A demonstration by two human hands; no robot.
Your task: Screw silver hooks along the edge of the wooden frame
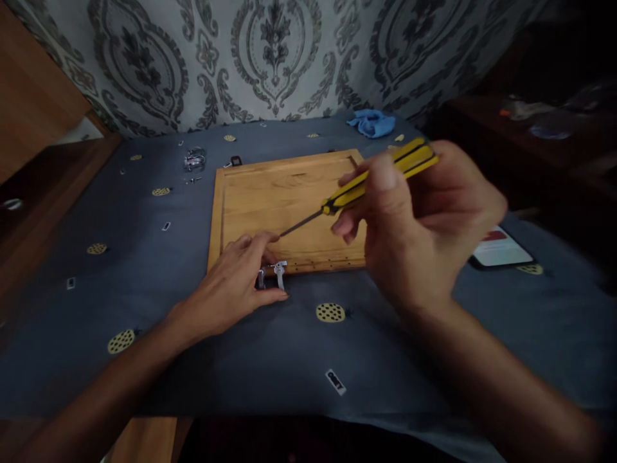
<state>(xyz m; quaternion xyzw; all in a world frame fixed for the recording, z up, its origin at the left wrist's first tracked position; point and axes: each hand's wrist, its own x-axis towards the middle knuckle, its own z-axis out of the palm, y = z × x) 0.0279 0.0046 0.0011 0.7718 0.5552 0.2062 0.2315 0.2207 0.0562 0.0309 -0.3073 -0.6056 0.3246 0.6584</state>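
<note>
Hands point(234, 270) point(419, 222) partly covering board point(274, 199) and bracket point(280, 275), screwdriver point(354, 188) tip indistinct

Right fingers point(385, 175) grip a yellow screwdriver point(351, 191) while left fingers point(268, 296) hold a metal fitting point(279, 273) by a wooden board point(265, 199).

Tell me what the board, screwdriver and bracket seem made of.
Board: smooth wood, from its visible grain. Screwdriver: handle probably smooth plastic, from its bright yellow and black colouring; straight, dark shaft likely metal. Bracket: likely metal, perhaps plated, from its silvery shine; which metal, the look leaves open.
</note>
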